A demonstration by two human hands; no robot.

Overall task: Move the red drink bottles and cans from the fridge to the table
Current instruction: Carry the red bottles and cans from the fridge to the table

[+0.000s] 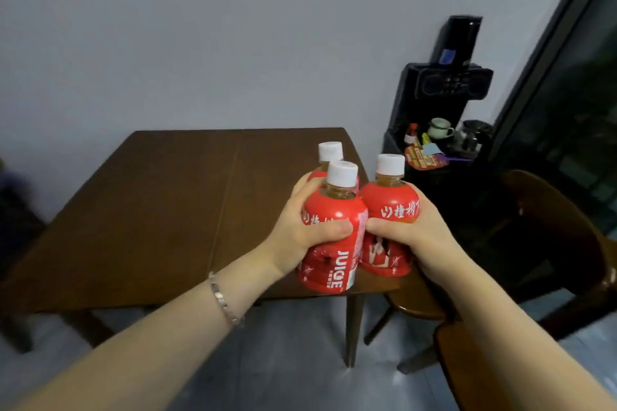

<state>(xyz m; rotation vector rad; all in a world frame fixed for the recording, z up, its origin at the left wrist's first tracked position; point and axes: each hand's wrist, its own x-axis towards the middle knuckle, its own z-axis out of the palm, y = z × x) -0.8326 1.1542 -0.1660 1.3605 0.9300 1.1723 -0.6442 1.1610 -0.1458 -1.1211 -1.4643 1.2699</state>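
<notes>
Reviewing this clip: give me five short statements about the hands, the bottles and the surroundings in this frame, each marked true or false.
1. The left hand grips two red bottles together, the front bottle and the rear bottle. True.
2. The right hand holds nothing. False: it grips the third bottle.
3. The bottles have red caps. False: the caps are white.
4. A bracelet sits on the right wrist. False: the bracelet is on the left wrist.
5. A mug sits on the black dispenser, which stands beyond the brown table to the right. True.
</notes>
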